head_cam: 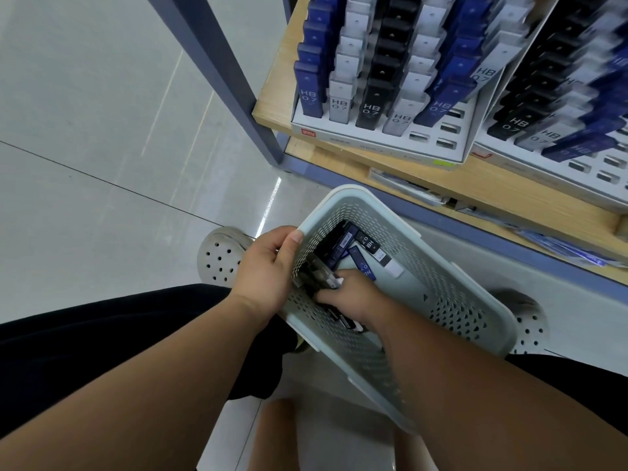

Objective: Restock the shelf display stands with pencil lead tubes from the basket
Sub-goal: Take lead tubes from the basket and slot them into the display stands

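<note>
A pale perforated plastic basket (452, 300) is tilted over my lap. My left hand (268, 266) grips its left rim, thumb over the edge. Inside, blue, black and white pencil lead tubes (353, 246) marked HB 0.7 lie heaped at the left end. My right hand (346, 294) reaches into the basket with its fingers curled around some of these tubes. On the wooden shelf stands a white display stand (380, 137) filled with rows of upright tubes, with several vacant slots at its front right. A second stand (557, 158) sits to its right.
A blue-grey metal shelf post (221, 62) slants down at the upper left. A lower shelf (509, 212) holds flat packets. Pale tiled floor spreads to the left. My two perforated clogs (221, 256) show beside the basket.
</note>
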The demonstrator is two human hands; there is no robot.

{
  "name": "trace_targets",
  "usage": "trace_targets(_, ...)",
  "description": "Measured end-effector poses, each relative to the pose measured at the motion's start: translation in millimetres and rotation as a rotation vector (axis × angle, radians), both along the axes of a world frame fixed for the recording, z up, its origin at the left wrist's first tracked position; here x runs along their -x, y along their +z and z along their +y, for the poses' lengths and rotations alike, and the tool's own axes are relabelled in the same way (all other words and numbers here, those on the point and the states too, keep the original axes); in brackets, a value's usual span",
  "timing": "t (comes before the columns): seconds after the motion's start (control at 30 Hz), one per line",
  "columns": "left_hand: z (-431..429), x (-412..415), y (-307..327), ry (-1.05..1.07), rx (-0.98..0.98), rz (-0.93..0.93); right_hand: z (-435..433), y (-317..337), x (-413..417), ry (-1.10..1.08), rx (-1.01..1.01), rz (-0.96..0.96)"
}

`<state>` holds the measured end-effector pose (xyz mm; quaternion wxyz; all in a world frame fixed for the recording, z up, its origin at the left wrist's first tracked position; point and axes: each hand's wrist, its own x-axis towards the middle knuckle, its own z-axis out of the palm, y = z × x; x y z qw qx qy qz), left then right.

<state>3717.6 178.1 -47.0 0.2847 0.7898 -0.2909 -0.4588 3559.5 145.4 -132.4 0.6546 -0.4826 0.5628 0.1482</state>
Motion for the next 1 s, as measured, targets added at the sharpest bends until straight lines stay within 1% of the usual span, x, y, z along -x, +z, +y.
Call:
trace_targets(0.17,-0.1,0.1,1.6,-0.022,0.007,-0.007,-6.2,1.3,1.5,0.087,-0.068,-0.014)
trace_targets(0.43,-0.4,-0.1,1.7,-0.043,0.030,-0.019,-16.5,11.1,7.7,0.119,-0.118,-0.052)
trace_targets(0.7,0.1,0.6,0.0,-0.029,0.017,-0.049,-18.9,30.0,8.2,0.153,-0.127,-0.090)
trace_targets(0.83,1.0,-0.2,-2.1,-0.029,0.016,-0.045,-17.1,37.5,12.7,0.093,-0.145,-0.110)
trace_targets(1.0,0.6,0.0,-2.3,-0.049,0.016,-0.064,-11.3,29.6,22.1,0.029,-0.161,-0.075)
